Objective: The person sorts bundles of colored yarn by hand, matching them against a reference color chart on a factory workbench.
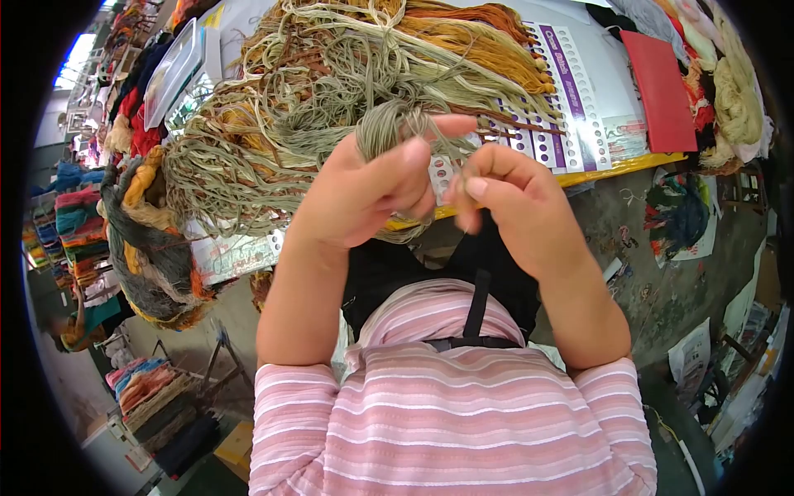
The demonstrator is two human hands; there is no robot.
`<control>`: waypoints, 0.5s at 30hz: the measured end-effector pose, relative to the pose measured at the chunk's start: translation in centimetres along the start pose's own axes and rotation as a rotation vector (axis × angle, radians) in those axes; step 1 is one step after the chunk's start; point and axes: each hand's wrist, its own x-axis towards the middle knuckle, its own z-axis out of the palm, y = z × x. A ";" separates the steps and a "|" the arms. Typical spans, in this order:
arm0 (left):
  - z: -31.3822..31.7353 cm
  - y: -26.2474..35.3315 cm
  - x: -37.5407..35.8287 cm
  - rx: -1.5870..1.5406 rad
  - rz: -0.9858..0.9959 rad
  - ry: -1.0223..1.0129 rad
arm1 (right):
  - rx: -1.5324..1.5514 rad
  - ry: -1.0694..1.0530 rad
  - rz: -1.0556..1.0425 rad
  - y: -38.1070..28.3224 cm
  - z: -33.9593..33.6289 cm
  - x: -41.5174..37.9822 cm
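Just off the near edge of the worktable (628,165), the left hand (364,186) grips a grey-green yarn bundle (389,124) while the right hand (504,194) pinches its strands.

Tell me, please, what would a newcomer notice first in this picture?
First, the two hands at the centre: the left hand grips a bundle of grey-green yarn, and the right hand pinches its strands. Behind them, tangled olive and orange skeins cover the table.

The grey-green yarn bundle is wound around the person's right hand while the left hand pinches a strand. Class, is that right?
Not quite. The head view shows the grey-green yarn bundle wound around the left hand, while the right hand pinches the strand.
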 end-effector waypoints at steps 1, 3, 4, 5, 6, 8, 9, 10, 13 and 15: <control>-0.5 0.5 -0.5 -0.005 -0.041 -0.094 | 0.061 -0.139 0.092 -0.8 -1.3 -0.3; -3.1 2.4 -1.2 0.348 0.085 -0.245 | 0.052 -0.369 0.128 -3.2 -4.5 -2.0; -6.1 3.4 -3.1 0.342 0.081 -0.097 | -0.131 -0.348 -0.058 -3.6 -7.2 -3.3; -9.1 4.4 -5.0 0.331 0.078 0.051 | -0.003 -0.192 -0.098 -4.6 -10.1 -5.6; -9.6 6.0 -5.6 0.227 0.285 0.126 | 0.117 -0.041 -0.156 -5.6 -13.1 -7.9; -16.1 10.8 -8.9 -0.012 0.291 0.096 | 0.324 0.191 -0.269 -8.8 -20.0 -13.3; -18.3 12.8 -10.5 -0.067 0.311 0.162 | 0.292 0.259 -0.291 -10.2 -24.4 -17.0; -20.4 14.6 -12.1 -0.124 0.330 0.230 | 0.332 0.361 -0.305 -11.5 -27.7 -20.6; -27.4 20.9 -16.7 -0.216 0.382 0.325 | 0.288 0.652 -0.369 -15.2 -37.6 -32.7; -31.5 25.4 -18.8 -0.412 0.372 0.243 | 0.337 0.898 -0.448 -18.8 -46.7 -43.8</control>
